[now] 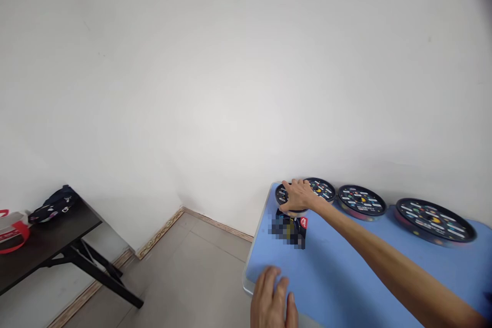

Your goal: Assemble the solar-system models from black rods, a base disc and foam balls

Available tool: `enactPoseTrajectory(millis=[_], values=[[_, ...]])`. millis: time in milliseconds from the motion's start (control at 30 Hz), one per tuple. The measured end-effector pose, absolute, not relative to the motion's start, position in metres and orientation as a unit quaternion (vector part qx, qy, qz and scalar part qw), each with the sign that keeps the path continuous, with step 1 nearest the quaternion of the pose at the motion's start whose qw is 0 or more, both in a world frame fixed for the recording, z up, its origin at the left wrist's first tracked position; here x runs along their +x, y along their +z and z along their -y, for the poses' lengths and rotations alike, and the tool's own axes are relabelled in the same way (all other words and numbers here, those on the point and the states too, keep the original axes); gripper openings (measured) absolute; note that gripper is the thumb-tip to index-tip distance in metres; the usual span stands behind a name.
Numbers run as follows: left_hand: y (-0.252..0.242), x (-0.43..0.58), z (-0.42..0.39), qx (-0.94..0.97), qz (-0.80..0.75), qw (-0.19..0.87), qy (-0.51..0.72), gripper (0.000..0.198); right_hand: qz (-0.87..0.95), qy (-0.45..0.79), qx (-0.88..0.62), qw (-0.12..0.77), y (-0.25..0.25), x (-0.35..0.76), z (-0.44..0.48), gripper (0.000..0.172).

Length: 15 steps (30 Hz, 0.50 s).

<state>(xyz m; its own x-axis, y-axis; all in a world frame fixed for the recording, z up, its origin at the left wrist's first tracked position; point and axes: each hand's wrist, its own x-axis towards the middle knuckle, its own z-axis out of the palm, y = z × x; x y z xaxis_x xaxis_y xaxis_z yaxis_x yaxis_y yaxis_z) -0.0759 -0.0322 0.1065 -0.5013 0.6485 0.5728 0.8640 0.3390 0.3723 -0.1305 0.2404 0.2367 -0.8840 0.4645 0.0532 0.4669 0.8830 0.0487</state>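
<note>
My right hand [299, 196] reaches across the blue table with its fingers spread over and gripping the leftmost round box [281, 193], which it partly covers. Close beside that box stands another round box [320, 188] with a dark, printed top. Farther right along the wall are a third round box [361, 200] and a fourth round box [434, 219] of the same look. Just in front of my right hand lies a dark packet [300, 236] with a red corner, its print pixelated. My left hand [272, 300] is by the table's near left corner, fingers apart, holding nothing.
The blue table [330, 277] stands against a white wall [238, 87]. At far left, a black folding table [57, 238] carries a dark patterned bag [54, 205] and a clear container with red trim [19, 233]. Tiled floor [184, 277] lies between the tables.
</note>
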Motion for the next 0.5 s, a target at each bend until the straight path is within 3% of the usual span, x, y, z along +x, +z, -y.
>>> enactPoseTrajectory(millis=[67, 133, 500], values=[[0.119, -0.087, 0.012, -0.496, 0.793, 0.189, -0.300, 0.031, 0.970, -0.029, -0.239, 0.018, 0.238, -0.109, -0.238, 0.078], [0.129, -0.092, -0.005, -0.503, 0.799, 0.195, -0.265, 0.035, 0.970, -0.025, -0.243, 0.015, 0.237, -0.086, -0.236, 0.088], [0.138, -0.097, -0.052, -0.530, 0.817, 0.153, -0.170, 0.039, 0.962, -0.005, -0.271, -0.012, 0.213, 0.000, -0.222, 0.089]])
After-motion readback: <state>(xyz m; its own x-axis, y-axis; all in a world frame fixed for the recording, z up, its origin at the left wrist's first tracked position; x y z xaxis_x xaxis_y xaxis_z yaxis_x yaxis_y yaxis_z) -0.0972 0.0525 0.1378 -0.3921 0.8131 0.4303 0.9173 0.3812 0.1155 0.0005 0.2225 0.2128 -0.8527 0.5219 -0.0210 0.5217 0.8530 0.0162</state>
